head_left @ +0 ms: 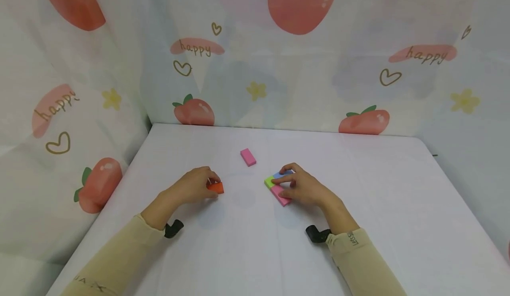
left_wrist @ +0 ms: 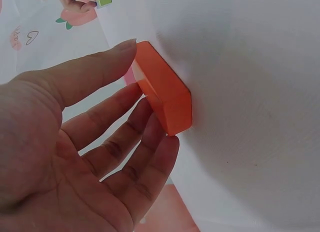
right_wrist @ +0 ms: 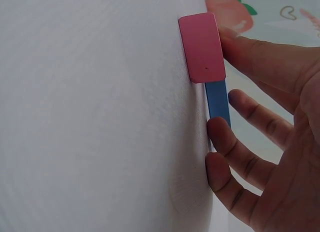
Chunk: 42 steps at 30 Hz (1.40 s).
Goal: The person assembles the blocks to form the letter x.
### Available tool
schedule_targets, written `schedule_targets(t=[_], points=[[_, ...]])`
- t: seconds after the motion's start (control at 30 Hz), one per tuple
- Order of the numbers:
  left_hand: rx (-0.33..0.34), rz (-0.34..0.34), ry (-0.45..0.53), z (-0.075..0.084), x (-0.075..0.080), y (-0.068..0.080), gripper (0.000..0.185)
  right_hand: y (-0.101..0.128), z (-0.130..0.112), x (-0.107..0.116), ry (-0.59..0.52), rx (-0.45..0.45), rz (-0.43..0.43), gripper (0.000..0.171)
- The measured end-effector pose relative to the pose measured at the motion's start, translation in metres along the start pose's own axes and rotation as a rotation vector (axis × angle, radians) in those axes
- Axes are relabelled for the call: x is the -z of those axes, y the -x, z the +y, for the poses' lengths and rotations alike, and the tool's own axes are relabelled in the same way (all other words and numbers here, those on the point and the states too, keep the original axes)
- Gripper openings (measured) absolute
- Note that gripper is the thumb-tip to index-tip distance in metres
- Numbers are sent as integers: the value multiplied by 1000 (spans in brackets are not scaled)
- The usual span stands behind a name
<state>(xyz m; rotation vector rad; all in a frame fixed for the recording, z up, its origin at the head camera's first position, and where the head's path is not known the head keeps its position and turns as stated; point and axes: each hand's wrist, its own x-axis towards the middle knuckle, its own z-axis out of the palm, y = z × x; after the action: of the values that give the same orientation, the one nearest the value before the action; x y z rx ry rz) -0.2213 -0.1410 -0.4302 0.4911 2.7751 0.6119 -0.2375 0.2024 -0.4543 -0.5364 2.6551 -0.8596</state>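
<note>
Holding now: left hand [head_left: 194, 186] pinches a small orange rectangular block [head_left: 215, 188] between thumb and curled fingers, left of frame centre in the head view, low over the white table cover [head_left: 247, 243].
Left grip detail: in the left wrist view the thumb lies along the block's top edge and the fingertips [left_wrist: 159, 142] press its underside; block [left_wrist: 164, 94] appears to touch the cover.
Right hand: right hand [head_left: 300, 187] rests on a flat cluster of three blocks just right of frame centre, fingers loosely bent and pressing down, not closed around any one.
Cluster: pink rectangular block [head_left: 281, 196] nearest the camera, light green block [head_left: 269, 181] at the left, blue block [head_left: 283, 173] behind, all touching.
Right wrist check: fingers [right_wrist: 235, 144] sit along the blue block's [right_wrist: 218, 103] edge, thumb against the pink block [right_wrist: 201, 48]; green block hidden there.
Loose piece: second pink rectangular block [head_left: 248, 157] lies alone above centre, well apart from both hands.
Risk, slip: orange block is held only at its edges, so I judge it could twist or drop out of the pinch if lifted fast.
Risk, scatter: cluster is only abutted; a sideways push from the right hand or a bump from an incoming block would likely break the alignment.
Risk, cloth: soft cover may wrinkle and drag blocks.
Containers: none in view; every block lies directly on the cover.
Surround: peach-print fabric backdrop [head_left: 358, 65] on three sides.
</note>
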Motion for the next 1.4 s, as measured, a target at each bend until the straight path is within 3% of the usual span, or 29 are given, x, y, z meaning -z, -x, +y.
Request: schedule_targets(t=[0.87,1.4], points=[[43,12,19,-1,-3,-3,36,-1,-1,0,-13,-25,-4,36],[20,15,38,9,-1,-2,37,-2,0,1,6,-1,-6,37]])
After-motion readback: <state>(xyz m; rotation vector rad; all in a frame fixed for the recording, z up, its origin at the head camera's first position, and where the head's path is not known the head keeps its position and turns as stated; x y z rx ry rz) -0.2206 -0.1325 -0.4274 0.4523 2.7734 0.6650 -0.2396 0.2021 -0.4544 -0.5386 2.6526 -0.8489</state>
